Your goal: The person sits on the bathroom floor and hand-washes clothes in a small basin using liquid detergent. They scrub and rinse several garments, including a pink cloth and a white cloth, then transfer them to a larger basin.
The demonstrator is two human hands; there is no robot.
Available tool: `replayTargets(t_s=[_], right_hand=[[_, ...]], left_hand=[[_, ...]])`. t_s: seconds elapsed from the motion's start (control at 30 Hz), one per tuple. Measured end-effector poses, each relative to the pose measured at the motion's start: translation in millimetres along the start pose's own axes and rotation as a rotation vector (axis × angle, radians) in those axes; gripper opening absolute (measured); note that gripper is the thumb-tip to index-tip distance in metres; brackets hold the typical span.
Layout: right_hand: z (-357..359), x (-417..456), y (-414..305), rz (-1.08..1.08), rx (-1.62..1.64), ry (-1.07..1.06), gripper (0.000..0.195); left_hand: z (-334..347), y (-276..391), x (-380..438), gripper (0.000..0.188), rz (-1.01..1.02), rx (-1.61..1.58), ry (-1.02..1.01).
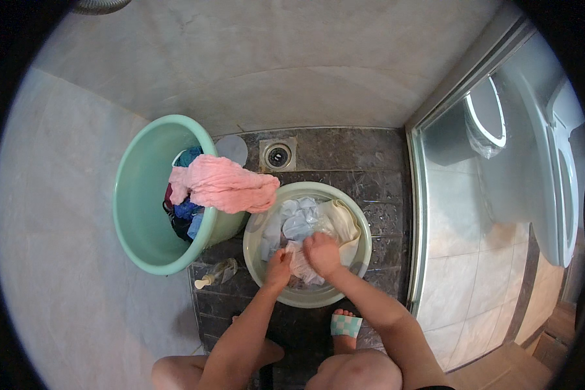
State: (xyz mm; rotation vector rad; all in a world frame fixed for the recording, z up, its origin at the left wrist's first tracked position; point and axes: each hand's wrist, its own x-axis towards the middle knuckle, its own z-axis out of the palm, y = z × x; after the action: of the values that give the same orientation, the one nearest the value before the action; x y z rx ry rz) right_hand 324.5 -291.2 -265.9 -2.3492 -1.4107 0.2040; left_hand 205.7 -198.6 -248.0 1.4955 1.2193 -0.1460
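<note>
Both hands are inside a pale plastic basin [308,303] on the dark tiled floor. A thin, pale pinkish-white cloth [302,265] is bunched between them. My left hand [279,269] pinches its left edge with thumb and fingers. Curled over the cloth's right side is my right hand [322,253], its fingertips hidden. Light bluish-white fabric [300,218] lies wet and crumpled farther back in the basin. A cream-coloured garment [343,222] with a folded edge rests against the basin's right wall.
Left of the basin stands a tall mint-green bucket [144,195] with dark and blue clothes [187,207]. A pink cloth [229,184] hangs over its rim. Nearby are a pump bottle [219,274], a floor drain [278,156] and a glass partition [414,219]. Beyond the glass sits a lined bin [451,131].
</note>
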Motion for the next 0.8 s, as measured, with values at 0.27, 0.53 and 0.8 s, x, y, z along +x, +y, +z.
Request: replayTargets(t_s=[0.27, 0.53, 0.8], right_hand=[[1, 6, 5, 0.187, 0.196, -0.374, 0.013], [-56, -22, -85, -0.266, 0.678, -0.056, 0.013], [-58, 16, 0, 0.044, 0.068, 0.146, 0.017]], left_hand=[[-10, 3, -8, 0.027, 0.27, 0.551, 0.103], [-3, 7, 1, 0.042, -0.387, -1.239, -0.418], [-8, 48, -32, 0.038, -0.338, -0.893, 0.006]])
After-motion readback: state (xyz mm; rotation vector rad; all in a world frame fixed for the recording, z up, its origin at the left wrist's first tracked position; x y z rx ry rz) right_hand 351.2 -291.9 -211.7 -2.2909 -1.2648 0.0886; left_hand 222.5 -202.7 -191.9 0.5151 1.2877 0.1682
